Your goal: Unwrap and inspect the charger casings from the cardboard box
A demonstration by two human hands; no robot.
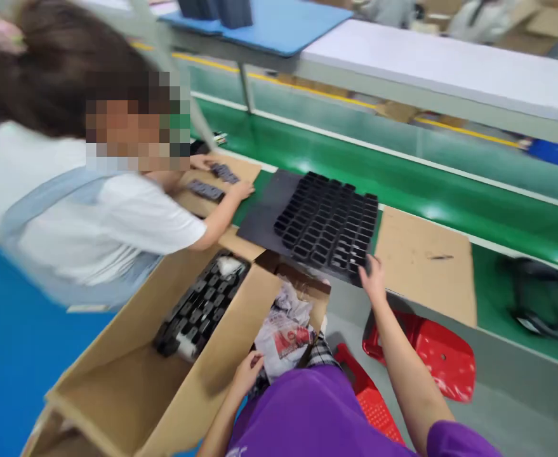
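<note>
Rows of black plastic strips (329, 219), each made of small open compartments, lie side by side on a dark sheet (266, 212). My right hand (374, 280) is at their near right corner, thumb and fingers closed around the end of the last strip. Lower down, my left hand (247, 373) hangs beside a white plastic bag with red print (283, 339), its fingers curled and nothing visible in them. To its left, a large open cardboard box (231, 317) contains several black plastic strips (202, 304) stacked at its far end.
On the left a co-worker in a white top handles grey strips (205, 190) on cardboard. A flat cardboard sheet (426, 260) with a thin dark item lies right of the rows. Red plastic stools (443, 355) stand below the bench. A black looped object (543, 295) lies far right.
</note>
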